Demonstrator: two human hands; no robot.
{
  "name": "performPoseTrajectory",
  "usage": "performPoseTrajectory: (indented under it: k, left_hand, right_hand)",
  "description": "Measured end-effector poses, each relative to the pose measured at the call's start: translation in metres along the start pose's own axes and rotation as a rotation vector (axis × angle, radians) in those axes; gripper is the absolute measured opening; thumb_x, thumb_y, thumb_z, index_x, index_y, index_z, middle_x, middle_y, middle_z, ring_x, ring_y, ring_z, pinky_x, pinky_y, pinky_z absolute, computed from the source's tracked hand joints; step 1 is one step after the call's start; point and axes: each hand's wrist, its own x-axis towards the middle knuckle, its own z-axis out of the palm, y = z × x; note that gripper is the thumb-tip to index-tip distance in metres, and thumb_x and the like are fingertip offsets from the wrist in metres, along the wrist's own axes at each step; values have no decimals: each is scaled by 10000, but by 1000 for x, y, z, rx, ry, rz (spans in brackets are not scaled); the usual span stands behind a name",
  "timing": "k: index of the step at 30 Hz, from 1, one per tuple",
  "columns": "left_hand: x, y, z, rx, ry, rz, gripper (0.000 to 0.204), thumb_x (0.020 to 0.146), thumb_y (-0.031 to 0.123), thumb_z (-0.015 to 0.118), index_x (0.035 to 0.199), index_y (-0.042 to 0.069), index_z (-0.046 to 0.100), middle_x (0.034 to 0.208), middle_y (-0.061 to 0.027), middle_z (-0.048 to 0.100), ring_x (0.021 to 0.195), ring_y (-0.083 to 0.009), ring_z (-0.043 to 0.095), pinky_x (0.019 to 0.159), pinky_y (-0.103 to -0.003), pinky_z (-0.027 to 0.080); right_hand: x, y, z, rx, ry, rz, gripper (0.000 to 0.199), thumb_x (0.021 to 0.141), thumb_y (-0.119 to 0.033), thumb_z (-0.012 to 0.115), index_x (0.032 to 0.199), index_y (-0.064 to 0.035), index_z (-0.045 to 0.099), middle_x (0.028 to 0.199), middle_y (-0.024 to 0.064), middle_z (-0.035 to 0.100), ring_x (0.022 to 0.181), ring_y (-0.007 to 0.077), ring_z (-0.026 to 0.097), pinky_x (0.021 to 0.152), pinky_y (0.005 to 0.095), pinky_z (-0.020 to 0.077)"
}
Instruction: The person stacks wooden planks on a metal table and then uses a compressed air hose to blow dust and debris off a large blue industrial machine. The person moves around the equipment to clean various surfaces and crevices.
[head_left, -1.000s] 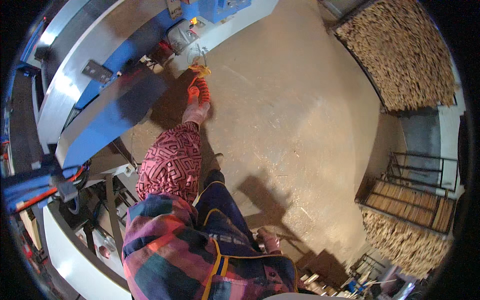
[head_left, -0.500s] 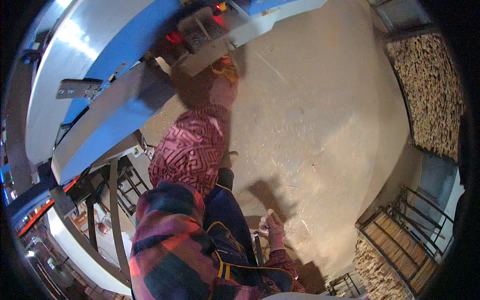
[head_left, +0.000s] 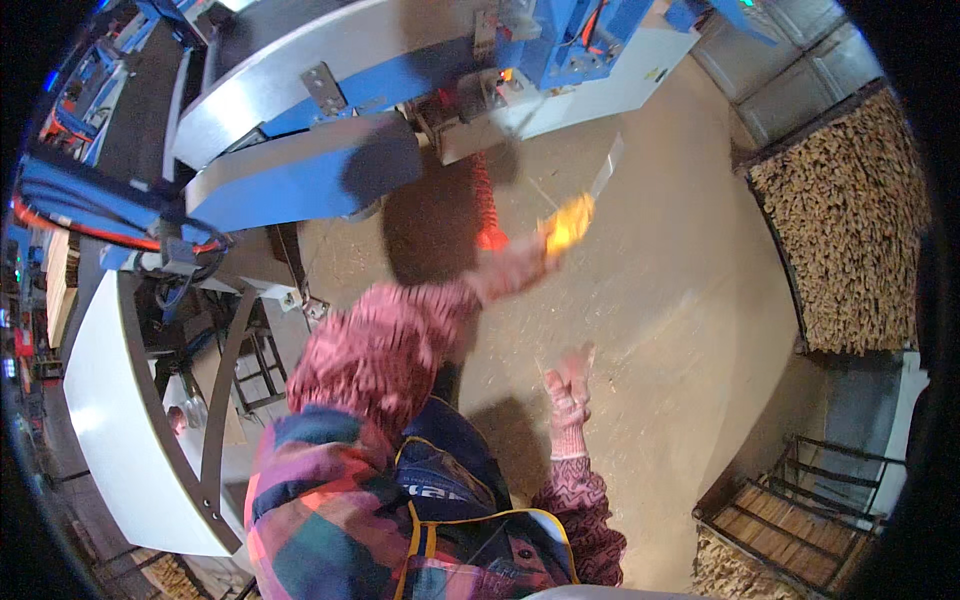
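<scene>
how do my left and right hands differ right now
Your left hand holds a blurred yellow tool, while your right hand looks empty, fingers apart. The left hand reaches farther forward, by the red coiled hose; the right hand is closer to your body. Both seem to wear pale pinkish gloves below dark-patterned sleeves.

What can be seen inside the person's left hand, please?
The left hand holds a motion-blurred yellow-orange object, with a pale, narrow piece extending beyond it. Whatever the fingers cover cannot be seen.
</scene>
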Motion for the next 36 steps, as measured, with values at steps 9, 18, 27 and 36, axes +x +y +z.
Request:
performPoseTrajectory:
  k: [9,18,27,36]
  left_hand:
    - [-236,166,78,-360,-125,-442,361,905,274,617,1194,67,554,903,-49,619,828,-178,607,737,-335,503]
    - [-374,73,57,-72,-170,-674,421,880,460,551,921,49,632,755,-92,637,721,-229,616,656,-396,468]
    - [-371,71,-23,-86,111,-686,460,897,486,506,1035,82,678,928,-150,697,872,-297,672,778,-402,513]
    - [-416,121,-29,45,46,-988,447,874,463,557,1117,110,682,980,-108,711,939,-247,674,829,-346,511]
  right_hand:
    - [-42,-57,20,242,-536,338,418,945,-208,585,1293,20,538,1179,140,651,1076,248,635,941,311,503]
    - [-7,-56,167,108,-660,411,471,931,-462,576,1192,-71,568,760,77,673,614,213,648,573,368,531]
    - [65,-106,256,156,-504,523,390,881,-463,663,899,-81,582,688,98,610,490,224,572,408,386,478]
    - [175,-135,185,-122,-37,595,462,842,-588,614,826,-142,496,607,24,445,454,203,419,446,424,414]
